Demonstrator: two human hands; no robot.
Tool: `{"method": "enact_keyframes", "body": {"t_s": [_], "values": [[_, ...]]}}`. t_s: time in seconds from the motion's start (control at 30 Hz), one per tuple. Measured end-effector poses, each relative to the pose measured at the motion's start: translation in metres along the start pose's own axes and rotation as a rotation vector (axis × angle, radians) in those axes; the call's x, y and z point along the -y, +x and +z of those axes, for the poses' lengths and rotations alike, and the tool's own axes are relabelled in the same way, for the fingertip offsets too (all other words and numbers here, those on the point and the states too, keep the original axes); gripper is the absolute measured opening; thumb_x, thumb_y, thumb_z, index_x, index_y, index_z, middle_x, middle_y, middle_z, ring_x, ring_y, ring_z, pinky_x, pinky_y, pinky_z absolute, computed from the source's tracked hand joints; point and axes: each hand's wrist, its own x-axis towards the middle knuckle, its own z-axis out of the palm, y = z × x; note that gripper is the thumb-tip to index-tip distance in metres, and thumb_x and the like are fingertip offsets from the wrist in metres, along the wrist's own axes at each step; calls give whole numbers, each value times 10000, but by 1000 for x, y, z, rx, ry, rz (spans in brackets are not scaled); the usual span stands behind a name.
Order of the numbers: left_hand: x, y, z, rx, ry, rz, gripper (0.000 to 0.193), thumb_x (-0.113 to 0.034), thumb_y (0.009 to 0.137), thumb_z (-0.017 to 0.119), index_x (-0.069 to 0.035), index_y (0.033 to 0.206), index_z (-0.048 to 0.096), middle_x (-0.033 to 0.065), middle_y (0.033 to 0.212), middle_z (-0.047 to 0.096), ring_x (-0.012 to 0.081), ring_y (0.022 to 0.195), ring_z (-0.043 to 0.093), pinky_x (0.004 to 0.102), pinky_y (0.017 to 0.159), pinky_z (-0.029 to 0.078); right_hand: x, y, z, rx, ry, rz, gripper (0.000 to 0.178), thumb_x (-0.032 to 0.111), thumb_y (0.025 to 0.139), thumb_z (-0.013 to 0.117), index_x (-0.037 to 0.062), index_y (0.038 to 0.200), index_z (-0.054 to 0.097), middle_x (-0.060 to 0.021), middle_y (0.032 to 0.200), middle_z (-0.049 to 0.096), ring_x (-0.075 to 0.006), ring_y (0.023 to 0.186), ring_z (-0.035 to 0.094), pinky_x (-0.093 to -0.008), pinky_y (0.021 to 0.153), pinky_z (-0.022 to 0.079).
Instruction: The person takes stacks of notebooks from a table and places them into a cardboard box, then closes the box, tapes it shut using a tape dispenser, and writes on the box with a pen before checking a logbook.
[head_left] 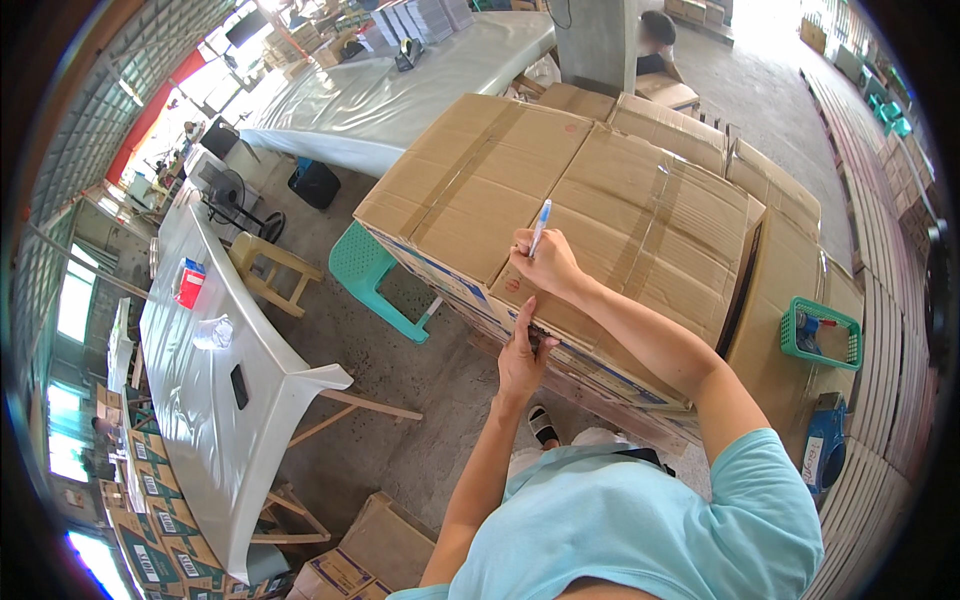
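My right hand (548,262) is closed round a blue-and-white pen (541,222) held nearly upright. It rests low on the top of a taped brown cardboard box (640,225), by that box's left edge. A second taped box (475,165) stands against it on the left. At the near edge of the boxes is my left hand (522,362), its fingers stretched upward against the side just below the top. The pen's tip is hidden by my right hand, and I cannot make out any mark under it.
A green basket (821,334) with small items and a blue tape dispenser (824,442) are on the right. A teal stool (372,275) stands left of the boxes, a yellow stool (272,270) farther off. Plastic-covered tables (215,400) line the left. Beyond the pillar (597,45) sits another person (657,50).
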Motion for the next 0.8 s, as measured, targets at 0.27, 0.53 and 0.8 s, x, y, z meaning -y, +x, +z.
{"method": "enact_keyframes", "body": {"t_s": [0.27, 0.53, 0.8], "values": [[4, -2, 0, 12, -10, -32, 782, -144, 826, 728, -151, 1479, 298, 146, 946, 660, 289, 791, 665, 373, 693, 524, -1, 0, 1, 0, -30, -18, 200, 111, 714, 569, 31, 622, 410, -194, 581, 505, -417, 596, 535, -490, 557, 435], [-5, 0, -2, 10, 21, -10, 778, -127, 826, 726, -144, 1475, 296, 155, 995, 667, 298, 804, 670, 375, 702, 525, -1, 0, 1, -15, -41, -24, 197, 106, 707, 572, 36, 625, 408, -189, 573, 498, -418, 591, 532, -492, 552, 428], [-2, -1, -3, 65, 46, -40, 789, -48, 844, 693, -103, 1485, 237, 148, 1024, 664, 251, 841, 660, 328, 766, 522, -1, -1, 0, -41, -55, 25, 184, 88, 704, 575, 35, 638, 412, -186, 577, 502, -419, 603, 533, -493, 557, 426]]}}
